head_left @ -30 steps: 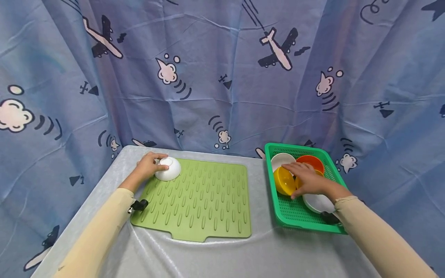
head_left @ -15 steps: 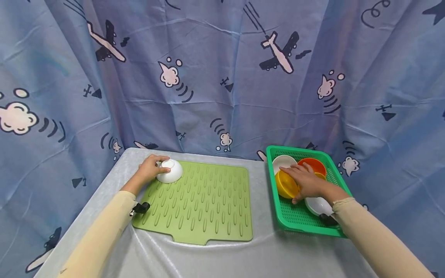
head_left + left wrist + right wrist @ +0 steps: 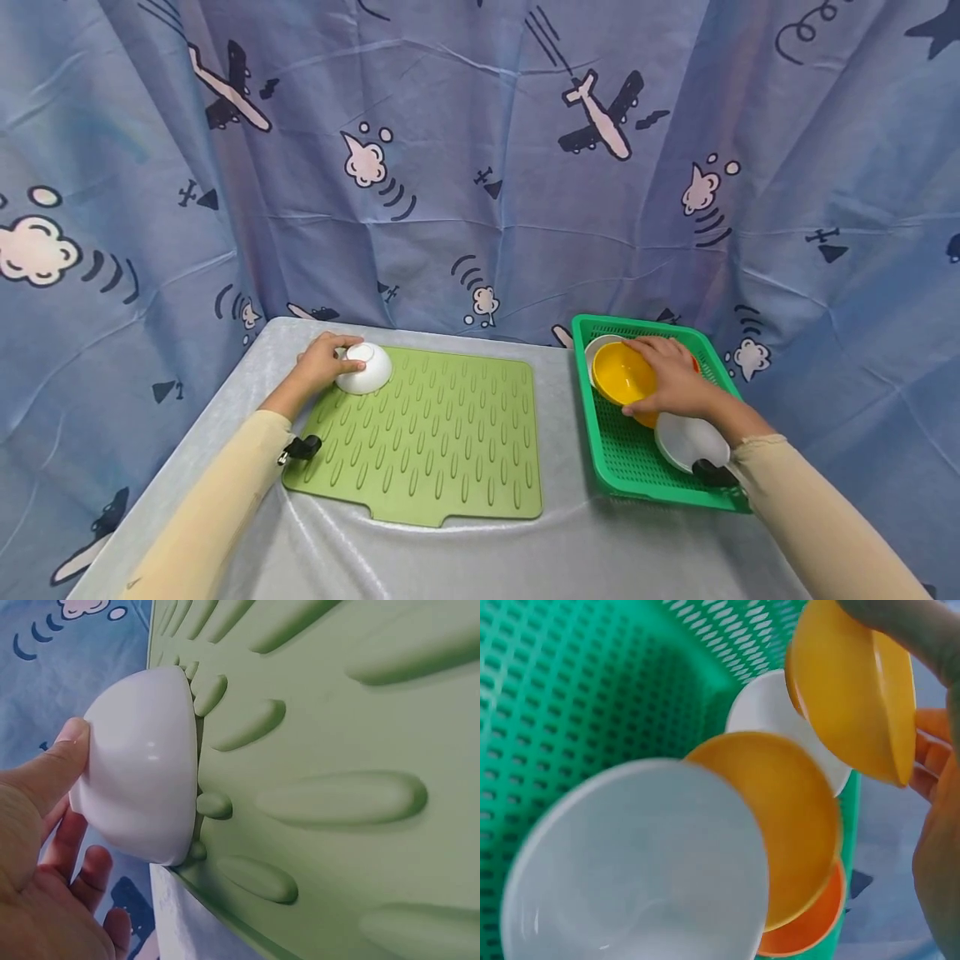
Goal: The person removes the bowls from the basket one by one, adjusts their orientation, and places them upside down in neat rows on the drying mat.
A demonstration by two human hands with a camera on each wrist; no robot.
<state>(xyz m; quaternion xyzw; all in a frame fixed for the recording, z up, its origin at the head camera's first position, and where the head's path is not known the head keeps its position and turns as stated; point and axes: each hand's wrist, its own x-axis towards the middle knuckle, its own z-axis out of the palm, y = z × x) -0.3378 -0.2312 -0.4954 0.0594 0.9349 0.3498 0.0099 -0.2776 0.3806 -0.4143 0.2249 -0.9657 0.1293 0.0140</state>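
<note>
A white bowl (image 3: 373,372) sits upside down on the back left corner of a green ridged mat (image 3: 450,433). My left hand (image 3: 322,363) pinches it at the foot; in the left wrist view its rim meets the ridges. Over the green basket (image 3: 591,433) my right hand (image 3: 670,379) holds a yellow bowl (image 3: 851,690), thumb and fingers at opposite sides, lifted above the others. Below it in the right wrist view are a second yellow bowl (image 3: 776,825), an orange bowl (image 3: 804,924), a large white bowl (image 3: 630,862) and another white bowl (image 3: 769,709).
The mat and basket stand on a table with a pale grey cloth (image 3: 555,550). A blue curtain (image 3: 450,167) with airplane prints hangs right behind the table's back edge and along its sides. The mat has a tab (image 3: 408,512) at its front edge.
My right hand has gripped the yellow bowl and raised it from its place among the other bowls, its opening turning upward. The left hand stays on the white bowl.
</note>
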